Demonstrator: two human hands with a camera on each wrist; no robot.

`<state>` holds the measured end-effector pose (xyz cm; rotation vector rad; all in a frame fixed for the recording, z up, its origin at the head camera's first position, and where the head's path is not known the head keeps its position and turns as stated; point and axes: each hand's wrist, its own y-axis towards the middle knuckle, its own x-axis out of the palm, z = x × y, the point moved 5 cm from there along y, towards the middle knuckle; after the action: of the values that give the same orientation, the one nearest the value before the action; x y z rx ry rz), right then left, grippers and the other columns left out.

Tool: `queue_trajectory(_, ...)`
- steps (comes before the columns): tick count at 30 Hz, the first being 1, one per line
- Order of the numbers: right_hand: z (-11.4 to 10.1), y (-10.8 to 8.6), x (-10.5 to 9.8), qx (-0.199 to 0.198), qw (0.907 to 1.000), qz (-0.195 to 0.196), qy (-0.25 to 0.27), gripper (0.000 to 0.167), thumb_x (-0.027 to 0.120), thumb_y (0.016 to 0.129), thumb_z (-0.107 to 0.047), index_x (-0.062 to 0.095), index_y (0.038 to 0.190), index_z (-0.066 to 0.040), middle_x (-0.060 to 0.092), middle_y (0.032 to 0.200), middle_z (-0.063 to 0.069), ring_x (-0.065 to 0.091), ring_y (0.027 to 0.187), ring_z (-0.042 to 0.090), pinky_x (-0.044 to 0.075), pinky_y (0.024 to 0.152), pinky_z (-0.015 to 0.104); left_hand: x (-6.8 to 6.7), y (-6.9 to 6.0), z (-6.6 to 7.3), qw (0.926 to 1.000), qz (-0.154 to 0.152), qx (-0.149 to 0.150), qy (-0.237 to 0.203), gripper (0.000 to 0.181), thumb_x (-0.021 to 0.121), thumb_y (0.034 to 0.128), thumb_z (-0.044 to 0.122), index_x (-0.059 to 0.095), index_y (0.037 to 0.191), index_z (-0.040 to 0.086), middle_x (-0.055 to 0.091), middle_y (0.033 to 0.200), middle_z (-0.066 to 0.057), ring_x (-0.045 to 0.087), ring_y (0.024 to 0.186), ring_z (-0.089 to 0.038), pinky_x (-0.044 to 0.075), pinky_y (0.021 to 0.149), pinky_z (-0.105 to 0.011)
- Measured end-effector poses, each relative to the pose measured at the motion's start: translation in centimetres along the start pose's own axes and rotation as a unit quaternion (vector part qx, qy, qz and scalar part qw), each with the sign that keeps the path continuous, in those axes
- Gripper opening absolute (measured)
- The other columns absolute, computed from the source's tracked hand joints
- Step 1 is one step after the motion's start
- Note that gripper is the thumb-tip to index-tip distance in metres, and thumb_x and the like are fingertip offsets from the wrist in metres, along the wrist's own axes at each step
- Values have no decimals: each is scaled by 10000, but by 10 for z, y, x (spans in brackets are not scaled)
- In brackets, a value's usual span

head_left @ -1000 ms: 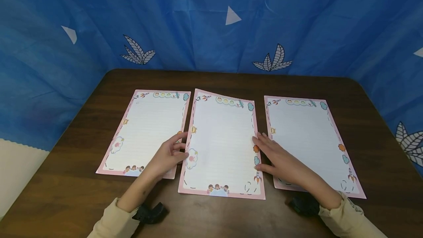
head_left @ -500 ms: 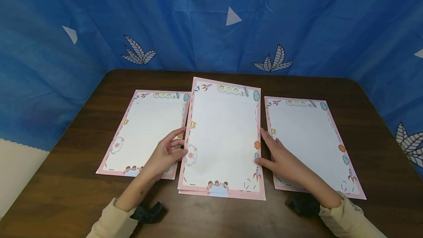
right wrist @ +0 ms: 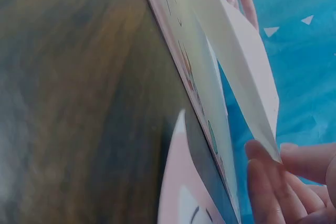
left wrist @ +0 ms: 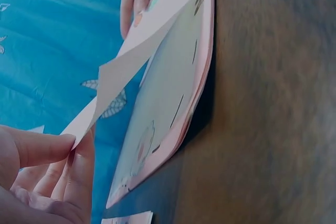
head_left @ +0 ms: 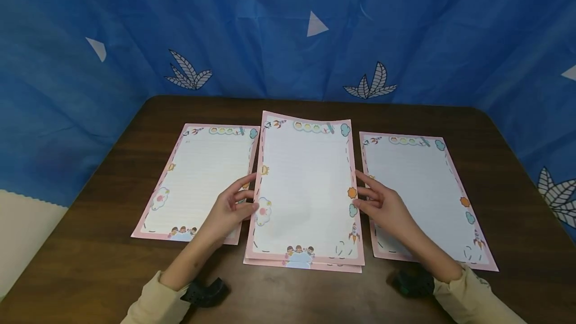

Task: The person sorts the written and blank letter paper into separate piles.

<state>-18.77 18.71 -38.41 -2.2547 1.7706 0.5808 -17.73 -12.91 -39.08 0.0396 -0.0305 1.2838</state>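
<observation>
A sheet of paper (head_left: 306, 184) with a pink cartoon border is held up by its two long edges, above a matching stack of paper (head_left: 324, 267) in the middle of the table. My left hand (head_left: 229, 211) pinches the sheet's left edge between thumb and fingers; the left wrist view shows the grip (left wrist: 52, 166) and a gap beneath the sheet. On the other side, my right hand (head_left: 387, 209) pinches the right edge, thumb on top and fingers below, as the right wrist view shows. The raised sheet bows slightly between the hands.
A lined sheet (head_left: 198, 179) with the same border lies on the left, partly under my left hand. Another bordered sheet (head_left: 418, 194) lies on the right, partly under my right hand. The dark wooden table (head_left: 297, 299) ends at a blue patterned curtain (head_left: 270, 29).
The top sheet has come up off the middle stack, now offset from the pages below. My right hand, earlier flat along the edge, has curled to pinch it; the left kept its pinch.
</observation>
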Motion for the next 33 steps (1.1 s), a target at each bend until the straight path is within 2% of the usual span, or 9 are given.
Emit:
queue_trajectory(4,0,0,-4,146,9995,230,174,637,647,857,23,392,1429,-92,607,1130,239,677,803,194,542,643,282,4,1,3,9998,46,100,140,636,549,853,-146,328,1428,14,588,1023,-245,657,782,-207,540,696,-312)
queue_trajectory(9,-1,0,-16,243,9980,534,215,621,639,869,9,402,1428,-121,627,1105,211,675,775,143,540,638,278,12,6,10,9996,72,102,233,639,565,863,-112,330,1436,44,593,1019,-230,659,801,-236,542,681,-312)
queue_trajectory(14,-1,-2,-34,369,9959,807,196,614,637,886,-43,385,1439,-133,616,1126,219,665,816,99,536,653,274,25,15,22,9995,-44,44,299,632,573,872,-80,332,1438,64,599,1015,-211,655,837,-272,543,699,-348)
queue_trajectory(17,3,-6,-48,540,9940,934,199,609,630,899,-84,372,1447,-147,648,1109,127,657,827,72,533,660,263,36,22,28,9994,-156,-52,288,626,579,878,-63,341,1438,79,599,1026,-198,655,859,-281,538,716,-379)
queue_trajectory(19,7,-8,-59,636,9927,980,316,602,623,907,-103,370,1450,-159,670,1067,18,657,822,67,530,665,252,45,27,31,9993,-221,-113,275,624,584,877,-56,349,1437,87,605,1030,-193,658,866,-285,535,723,-386)
queue_trajectory(22,14,-15,-77,683,9897,968,801,593,615,910,-94,377,1447,-174,671,1003,-107,656,812,63,523,669,221,61,35,33,9987,-325,-149,350,625,597,872,-48,361,1434,89,612,1024,-179,662,848,-271,536,724,-370)
queue_trajectory(26,25,-27,-103,605,9818,985,1505,573,606,905,-42,416,1428,-182,680,975,-97,646,820,48,513,664,183,88,46,33,9968,-588,-106,523,642,605,865,-54,353,1440,82,617,1002,-163,669,808,-246,541,705,-337)
queue_trajectory(30,39,-39,-128,651,9760,1062,1787,552,596,908,-30,446,1410,-203,681,969,-85,632,833,25,499,678,154,114,58,29,9931,-945,-158,677,691,616,850,-75,327,1455,93,617,1021,-161,669,809,-235,544,682,-312)
queue_trajectory(33,48,-45,-144,671,9727,1040,1961,540,579,912,-10,463,1400,-210,682,974,-76,635,827,31,497,680,151,132,66,25,9901,-1089,-292,834,717,634,838,-73,324,1458,111,621,1035,-140,669,810,-215,542,667,-288)
